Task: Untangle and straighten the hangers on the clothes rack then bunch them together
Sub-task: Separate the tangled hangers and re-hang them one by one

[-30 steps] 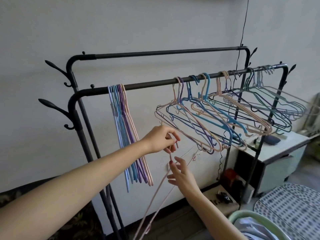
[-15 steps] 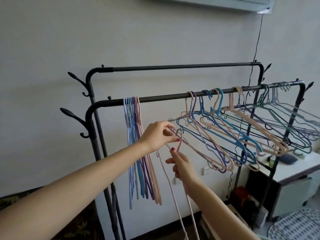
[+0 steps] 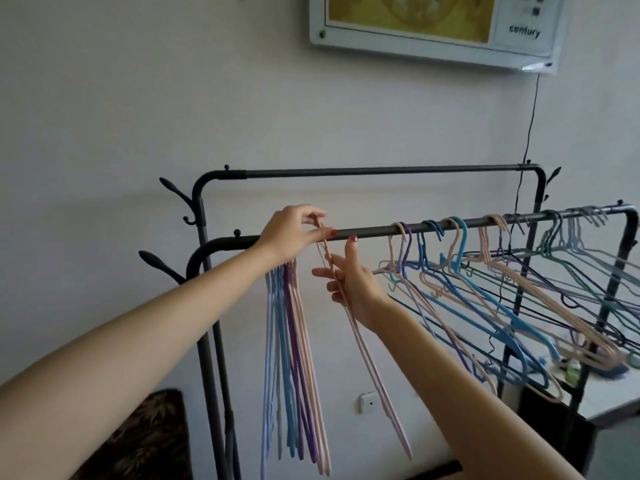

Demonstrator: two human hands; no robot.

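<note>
Pink hanger (image 3: 360, 341) is up at the front rail (image 3: 374, 231), hook end pinched in your left hand (image 3: 291, 233), hanging edge-on w/ your right hand (image 3: 349, 282) gripping its neck just below. Straightened bunch (image 3: 294, 358) hangs just left of it, under your left wrist. Tangled hangers (image 3: 502, 289) spread along the rail to the right. Rear rail (image 3: 381, 171) sits behind; wall panel (image 3: 433, 26) above.

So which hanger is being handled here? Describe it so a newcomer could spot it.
Start at the black rack's front rail. Between the bunched hangers and the tangled hangers, one pale pink hanger hangs alone, edge-on, its hook pinched by the left hand, the right hand on its neck.
</note>
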